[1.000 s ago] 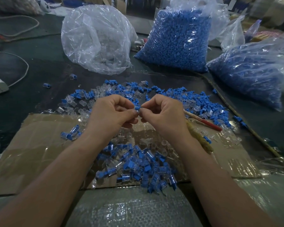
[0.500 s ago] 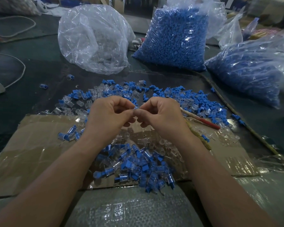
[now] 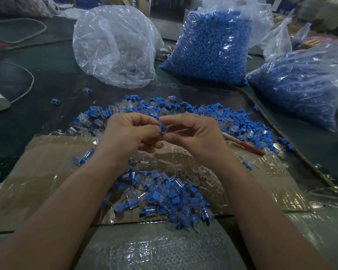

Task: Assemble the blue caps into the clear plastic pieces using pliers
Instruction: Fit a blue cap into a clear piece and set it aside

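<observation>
Across the dark desk (image 3: 47,75) lies a flattened brown cardboard sheet (image 3: 47,182). Behind it I see 3 big bags: a crumpled clear plastic bag (image 3: 113,47) at left, a clear bag packed w/ blue caps (image 3: 209,47) at centre, and a second blue-cap bag (image 3: 300,90) at right. On the cardboard's near edge is a heap of clear plastic pieces w/ blue caps fitted (image 3: 164,195). Beyond the hands is a loose scatter of blue caps & clear pieces (image 3: 232,121). Left hand (image 3: 129,133) & right hand (image 3: 195,135) meet above the cardboard. Red-handled pliers (image 3: 250,148) lie just right of the right hand, partly hidden. Thumb & forefinger of each hand pinch one small blue plastic cap (image 3: 162,128) between them. Can't tell if a clear piece is on it.
</observation>
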